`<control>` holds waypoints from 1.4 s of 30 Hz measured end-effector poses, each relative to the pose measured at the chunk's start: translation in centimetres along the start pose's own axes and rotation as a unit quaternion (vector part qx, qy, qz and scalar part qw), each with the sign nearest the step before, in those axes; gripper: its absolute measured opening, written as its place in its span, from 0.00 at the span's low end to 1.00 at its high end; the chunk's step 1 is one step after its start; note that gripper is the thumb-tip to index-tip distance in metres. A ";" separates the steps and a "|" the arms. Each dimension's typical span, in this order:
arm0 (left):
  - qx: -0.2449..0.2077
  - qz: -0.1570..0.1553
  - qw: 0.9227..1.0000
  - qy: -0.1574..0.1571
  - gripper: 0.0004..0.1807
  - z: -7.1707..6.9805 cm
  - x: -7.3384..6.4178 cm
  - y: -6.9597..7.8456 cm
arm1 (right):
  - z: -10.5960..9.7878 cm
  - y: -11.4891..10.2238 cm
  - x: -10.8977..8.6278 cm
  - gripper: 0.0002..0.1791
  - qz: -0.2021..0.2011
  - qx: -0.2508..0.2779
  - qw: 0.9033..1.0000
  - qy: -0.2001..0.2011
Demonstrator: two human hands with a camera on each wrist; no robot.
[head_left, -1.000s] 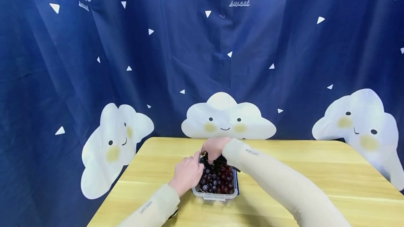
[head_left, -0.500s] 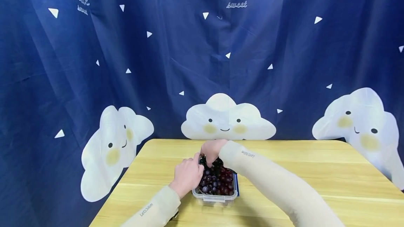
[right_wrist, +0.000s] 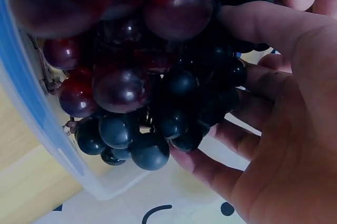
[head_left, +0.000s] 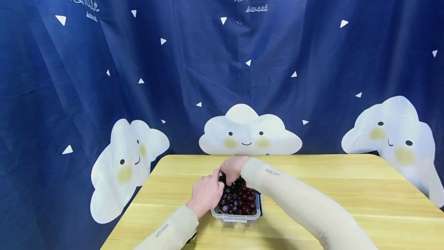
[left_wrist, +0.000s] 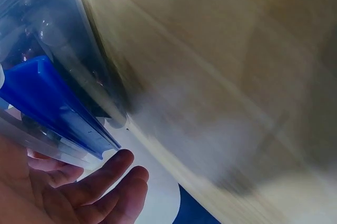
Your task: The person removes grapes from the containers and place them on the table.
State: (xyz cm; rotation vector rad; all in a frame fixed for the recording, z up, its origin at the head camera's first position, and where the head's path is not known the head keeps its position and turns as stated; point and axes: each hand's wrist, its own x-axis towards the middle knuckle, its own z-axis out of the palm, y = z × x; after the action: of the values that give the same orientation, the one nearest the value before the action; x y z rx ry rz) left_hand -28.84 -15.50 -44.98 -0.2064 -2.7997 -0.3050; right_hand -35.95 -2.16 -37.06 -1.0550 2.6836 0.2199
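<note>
A clear plastic food container (head_left: 236,217) filled with grapes stands on the table. Red grapes (right_wrist: 122,88) fill its right side, while a bunch of small dark grapes (right_wrist: 174,121) lies at the back, partly under my right hand (head_left: 233,168). With thumb and fingers curled round that dark bunch, the right hand grips it at the far end of the container. My left hand (head_left: 207,190) holds the container's left wall near the back corner. In the left wrist view its fingers (left_wrist: 113,171) reach along the outside, by a blue latch flap (left_wrist: 55,109); its thumb is hidden there.
The light wooden table (head_left: 333,188) extends on both sides of the container. Behind it hangs a dark blue curtain (head_left: 187,65) printed with white clouds and triangles. A blue latch (head_left: 261,205) sticks out on the container's right side.
My right hand has shifted slightly left and toward me over the dark grapes. The left hand stays on the container's left wall. The head view has tilted up slightly.
</note>
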 end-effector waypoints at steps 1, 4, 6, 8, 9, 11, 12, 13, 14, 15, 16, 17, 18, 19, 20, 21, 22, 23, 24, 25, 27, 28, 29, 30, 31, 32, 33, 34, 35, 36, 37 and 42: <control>0.001 0.000 1.000 -0.001 0.25 0.0 0.0 0.0 | 0.0 0.0 0.0 0.10 -0.001 0.003 1.000 0.000; 0.004 0.001 1.000 -0.003 0.25 0.1 0.0 0.1 | 0.2 0.2 -0.1 0.11 -0.003 0.007 1.000 0.002; 0.005 0.002 1.000 -0.004 0.25 0.1 0.0 0.0 | 0.3 0.4 -0.1 0.12 -0.004 0.014 1.000 0.003; 0.009 0.001 1.000 -0.007 0.24 0.2 -0.1 0.0 | 0.4 0.5 -0.1 0.13 -0.006 0.022 1.000 0.005; 0.011 -0.001 1.000 -0.007 0.24 0.2 0.0 0.0 | 0.4 0.6 -0.1 0.14 -0.006 0.027 1.000 0.005; 0.013 -0.004 1.000 -0.009 0.24 0.2 0.0 0.0 | 0.4 0.8 -0.2 0.18 -0.008 0.035 0.999 0.008; 0.016 -0.005 1.000 -0.010 0.24 0.2 0.0 0.0 | 0.4 0.8 -0.2 0.21 -0.008 0.038 0.999 0.008; 0.016 -0.007 1.000 -0.011 0.23 0.3 0.1 0.0 | 0.3 0.9 -0.1 0.24 -0.009 0.040 0.999 0.009; 0.016 -0.008 1.000 -0.011 0.24 0.3 0.1 0.0 | 0.3 1.0 -0.1 0.25 -0.009 0.038 0.999 0.009; 0.015 -0.009 1.000 -0.012 0.24 0.3 0.2 0.0 | 0.3 1.1 -0.1 0.25 -0.009 0.035 0.999 0.008; 0.015 -0.010 1.000 -0.013 0.24 0.3 0.2 0.0 | 0.3 1.1 0.0 0.25 -0.010 0.032 0.999 0.008; 0.015 -0.010 1.000 -0.013 0.24 0.2 0.3 0.0 | 0.3 1.2 0.0 0.23 -0.010 0.029 1.000 0.006; 0.016 -0.010 1.000 -0.013 0.23 0.2 0.3 0.0 | 0.3 1.2 0.0 0.21 -0.010 0.025 1.000 0.006; 0.015 -0.010 1.000 -0.012 0.23 0.2 0.3 0.0 | 0.3 1.2 0.1 0.19 -0.011 0.018 1.000 0.006; 0.015 -0.010 1.000 -0.010 0.23 0.2 0.3 0.0 | 0.3 1.2 0.0 0.17 -0.011 0.015 1.000 0.005; 0.015 -0.010 1.000 -0.009 0.23 0.2 0.2 0.0 | 0.3 1.2 0.0 0.17 -0.011 0.014 1.000 0.005; 0.016 -0.010 1.000 -0.008 0.23 0.1 0.2 0.0 | 0.3 1.1 0.0 0.17 -0.011 0.016 1.000 0.004; 0.017 -0.010 1.000 -0.007 0.22 0.0 0.2 0.0 | 0.2 1.1 -0.1 0.17 -0.012 0.016 1.000 0.004; 0.018 -0.011 1.000 -0.006 0.22 0.0 0.2 0.0 | 0.2 1.0 -0.1 0.18 -0.012 0.017 1.000 0.004; 0.018 -0.011 1.000 -0.006 0.22 0.0 0.2 0.0 | 0.2 1.0 -0.2 0.18 -0.013 0.017 1.000 0.004; 0.019 -0.012 1.000 -0.008 0.23 -0.1 0.1 0.0 | 0.2 1.0 -0.3 0.17 -0.016 0.020 1.000 0.003; 0.018 -0.013 1.000 -0.010 0.23 -0.1 0.1 0.1 | 0.2 1.0 -0.3 0.17 -0.017 0.018 1.000 0.004; 0.018 -0.013 1.000 -0.010 0.23 0.0 0.1 0.1 | 0.2 1.0 -0.4 0.15 -0.019 0.015 1.000 0.006; 0.017 -0.014 1.000 -0.011 0.23 0.0 0.2 0.1 | 0.1 1.0 -0.5 0.13 -0.021 0.012 1.000 0.007; 0.017 -0.015 1.000 -0.012 0.24 0.0 0.2 0.1 | 0.1 1.1 -0.6 0.10 -0.023 0.008 1.000 0.009; 0.016 -0.015 1.000 -0.013 0.24 0.0 0.2 0.1 | 0.0 1.1 -0.7 0.08 -0.026 0.006 1.000 0.011; 0.016 -0.015 1.000 -0.014 0.24 0.0 0.2 0.1 | 0.0 1.2 -0.8 0.06 -0.028 0.003 1.000 0.013; 0.016 -0.015 1.000 -0.014 0.24 0.1 0.3 0.1 | 0.0 1.3 -0.8 0.06 -0.031 0.000 0.999 0.016; 0.018 -0.015 1.000 -0.014 0.24 0.1 0.3 0.1 | 0.0 1.3 -0.9 0.06 -0.035 0.000 0.999 0.019; 0.018 -0.015 1.000 -0.015 0.24 0.1 0.3 0.1 | 0.0 1.4 -1.0 0.07 -0.038 0.001 0.999 0.024; 0.019 -0.015 1.000 -0.015 0.23 0.1 0.3 0.1 | 0.0 1.5 -1.0 0.07 -0.042 0.000 0.999 0.029; 0.017 -0.011 1.000 -0.006 0.23 0.2 0.6 0.2 | 0.0 2.0 -1.5 0.09 -0.062 -0.012 0.996 0.069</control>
State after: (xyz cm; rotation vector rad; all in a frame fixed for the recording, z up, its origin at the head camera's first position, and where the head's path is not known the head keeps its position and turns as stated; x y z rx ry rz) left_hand -29.41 -15.22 -44.91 -0.1716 -2.8187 -0.2625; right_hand -36.28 0.31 -36.54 -1.2841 2.7286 0.1610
